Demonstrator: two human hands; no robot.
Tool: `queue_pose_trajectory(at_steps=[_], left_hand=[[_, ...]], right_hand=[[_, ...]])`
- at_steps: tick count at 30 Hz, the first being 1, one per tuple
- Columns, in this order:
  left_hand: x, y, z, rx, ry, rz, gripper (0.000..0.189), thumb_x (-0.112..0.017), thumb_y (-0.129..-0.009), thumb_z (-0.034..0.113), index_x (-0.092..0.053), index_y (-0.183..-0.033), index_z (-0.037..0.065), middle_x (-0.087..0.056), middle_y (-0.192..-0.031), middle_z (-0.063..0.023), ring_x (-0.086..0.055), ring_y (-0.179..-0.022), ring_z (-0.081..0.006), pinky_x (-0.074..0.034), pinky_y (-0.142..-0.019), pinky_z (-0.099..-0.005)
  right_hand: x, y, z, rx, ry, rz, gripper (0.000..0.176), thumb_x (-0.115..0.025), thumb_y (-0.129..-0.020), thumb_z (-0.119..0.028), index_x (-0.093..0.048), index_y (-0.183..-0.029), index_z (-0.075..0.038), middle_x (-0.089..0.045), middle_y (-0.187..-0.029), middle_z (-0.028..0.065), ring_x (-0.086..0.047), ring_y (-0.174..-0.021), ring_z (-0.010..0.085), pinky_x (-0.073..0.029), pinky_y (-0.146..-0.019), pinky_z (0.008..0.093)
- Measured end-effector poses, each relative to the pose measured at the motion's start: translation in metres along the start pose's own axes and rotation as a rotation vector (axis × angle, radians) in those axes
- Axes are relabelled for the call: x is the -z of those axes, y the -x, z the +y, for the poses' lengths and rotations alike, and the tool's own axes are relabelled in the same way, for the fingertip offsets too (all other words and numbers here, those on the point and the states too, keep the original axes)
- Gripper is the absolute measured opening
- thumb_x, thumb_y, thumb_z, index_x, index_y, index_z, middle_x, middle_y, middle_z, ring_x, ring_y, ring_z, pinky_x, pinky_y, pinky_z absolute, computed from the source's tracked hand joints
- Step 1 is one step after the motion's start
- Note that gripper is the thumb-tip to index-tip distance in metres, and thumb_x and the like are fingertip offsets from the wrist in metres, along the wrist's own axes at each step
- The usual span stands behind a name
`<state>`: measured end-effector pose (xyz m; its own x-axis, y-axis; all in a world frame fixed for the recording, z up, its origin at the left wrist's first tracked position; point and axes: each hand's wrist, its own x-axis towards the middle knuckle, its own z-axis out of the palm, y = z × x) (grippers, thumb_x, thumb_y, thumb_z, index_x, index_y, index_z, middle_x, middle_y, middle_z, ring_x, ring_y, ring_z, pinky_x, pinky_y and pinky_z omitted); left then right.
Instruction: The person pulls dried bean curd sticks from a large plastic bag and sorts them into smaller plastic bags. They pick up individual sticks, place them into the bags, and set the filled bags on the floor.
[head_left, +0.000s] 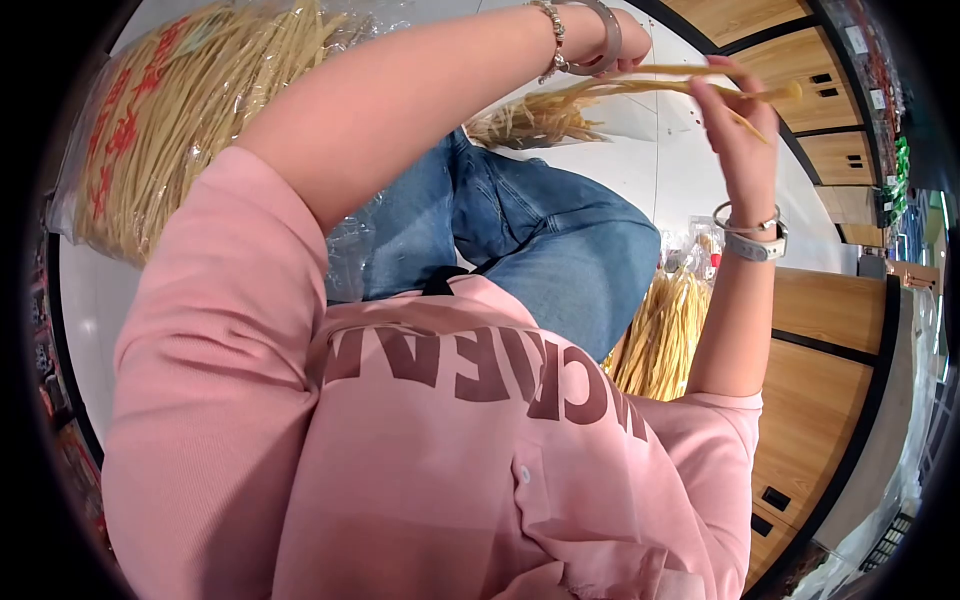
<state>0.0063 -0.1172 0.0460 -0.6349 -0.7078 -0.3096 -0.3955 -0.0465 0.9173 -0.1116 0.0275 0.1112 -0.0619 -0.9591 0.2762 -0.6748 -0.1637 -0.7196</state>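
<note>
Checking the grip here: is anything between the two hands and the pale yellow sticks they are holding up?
Nothing visible does. The right hand pinches the yellow sticks with bare fingers. The left hand, mostly hidden behind its wrist and bracelets, closes on them as well.

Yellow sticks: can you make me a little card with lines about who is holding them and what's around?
held thing: yellow sticks, a thin bunch up in the air
right hand: fingers pinched on the sticks
left hand: at the sticks, mostly hidden behind its wrist
wrists: bracelets on the left, watch on the right
nearby: big bag of the same sticks on the left, smaller bag on the right
clothes: pink shirt, blue jeans
</note>
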Motion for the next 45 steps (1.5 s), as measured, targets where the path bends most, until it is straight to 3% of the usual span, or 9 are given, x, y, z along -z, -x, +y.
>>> queue_pose_trajectory(at_steps=[2,5,8,12,17,35,38,43,45], left_hand=[[0.003,0.002,0.009,0.038,-0.137,-0.007,0.020,-0.047,-0.075,0.012,-0.066,-0.079,0.006,-0.065,-0.082,-0.0137,-0.063,-0.073,-0.0255,-0.049,-0.063,-0.0360],[0.001,0.005,0.008,0.008,-0.134,0.002,0.020,-0.046,-0.074,0.011,-0.065,-0.074,0.004,-0.065,-0.076,-0.0142,-0.062,-0.069,-0.0258,-0.047,-0.060,-0.0365],[0.001,-0.012,-0.011,-0.049,0.028,-0.045,0.018,-0.048,-0.078,0.018,-0.056,-0.080,0.001,-0.053,-0.073,-0.0036,-0.036,-0.047,-0.0101,-0.041,-0.050,-0.0273],[-0.002,0.011,0.001,-0.025,-0.046,0.003,0.017,-0.048,-0.078,0.018,-0.057,-0.079,0.003,-0.054,-0.073,-0.0030,-0.038,-0.049,-0.0100,-0.042,-0.052,-0.0277],[-0.002,0.015,0.002,-0.031,-0.095,-0.036,0.014,-0.047,-0.077,0.015,-0.056,-0.076,0.004,-0.054,-0.071,-0.0034,-0.038,-0.050,-0.0108,-0.042,-0.052,-0.0282],[-0.025,0.002,0.003,-0.287,-0.655,-0.073,0.009,-0.044,-0.071,0.008,-0.053,-0.074,0.006,-0.050,-0.060,-0.0044,-0.040,-0.049,-0.0140,-0.040,-0.047,-0.0300],[-0.031,0.000,0.001,-0.255,-0.517,-0.061,0.015,-0.044,-0.069,0.006,-0.054,-0.080,0.005,-0.051,-0.060,-0.0052,-0.042,-0.050,-0.0151,-0.040,-0.046,-0.0311],[-0.043,0.012,0.014,-0.166,-0.685,-0.132,0.025,-0.043,-0.069,0.004,-0.057,-0.090,0.005,-0.060,-0.079,-0.0102,-0.056,-0.070,-0.0190,-0.045,-0.064,-0.0320],[-0.047,0.018,0.012,-0.169,-0.564,-0.130,0.027,-0.043,-0.069,0.004,-0.057,-0.093,0.006,-0.060,-0.084,-0.0107,-0.056,-0.078,-0.0202,-0.045,-0.069,-0.0320]], right_hand=[[0.002,0.001,-0.004,0.046,-0.162,0.121,0.026,-0.061,-0.081,-0.019,-0.052,-0.095,0.001,-0.057,-0.065,0.0067,-0.047,-0.048,0.0052,-0.038,-0.046,0.0170],[0.001,0.002,0.003,0.015,-0.351,0.201,0.016,-0.050,-0.087,-0.013,-0.052,-0.090,0.003,-0.058,-0.068,0.0080,-0.055,-0.049,0.0105,-0.043,-0.046,0.0193],[-0.009,0.002,0.015,-0.060,-0.311,0.108,0.017,-0.053,-0.084,-0.013,-0.052,-0.092,0.003,-0.059,-0.070,0.0085,-0.056,-0.052,0.0104,-0.043,-0.047,0.0198],[-0.004,0.014,-0.005,0.137,-0.263,0.178,0.037,-0.064,-0.077,-0.011,-0.051,-0.110,-0.001,-0.055,-0.081,0.0019,-0.051,-0.060,0.0036,-0.040,-0.051,0.0151],[0.020,0.022,-0.034,0.018,0.024,0.279,0.018,-0.054,-0.086,-0.016,-0.060,-0.094,-0.001,-0.048,-0.055,-0.0034,-0.042,-0.046,0.0022,-0.036,-0.043,0.0160],[-0.049,0.002,0.038,-0.237,0.109,-0.263,0.019,-0.048,-0.084,-0.012,-0.056,-0.090,0.005,-0.062,-0.072,0.0139,-0.062,-0.065,0.0207,-0.049,-0.060,0.0295],[-0.061,-0.009,0.081,-0.194,0.340,-0.520,0.020,-0.047,-0.083,-0.004,-0.054,-0.101,0.002,-0.063,-0.085,0.0122,-0.060,-0.077,0.0159,-0.049,-0.069,0.0263],[-0.077,-0.014,0.086,0.431,0.862,-0.748,0.026,-0.058,-0.073,-0.011,-0.057,-0.099,-0.007,-0.057,-0.097,0.0053,-0.051,-0.099,0.0197,-0.040,-0.084,0.0314],[-0.084,-0.017,0.083,0.292,0.750,-0.781,0.030,-0.057,-0.076,-0.022,-0.056,-0.104,-0.009,-0.055,-0.105,0.0047,-0.049,-0.102,0.0181,-0.039,-0.086,0.0311]])
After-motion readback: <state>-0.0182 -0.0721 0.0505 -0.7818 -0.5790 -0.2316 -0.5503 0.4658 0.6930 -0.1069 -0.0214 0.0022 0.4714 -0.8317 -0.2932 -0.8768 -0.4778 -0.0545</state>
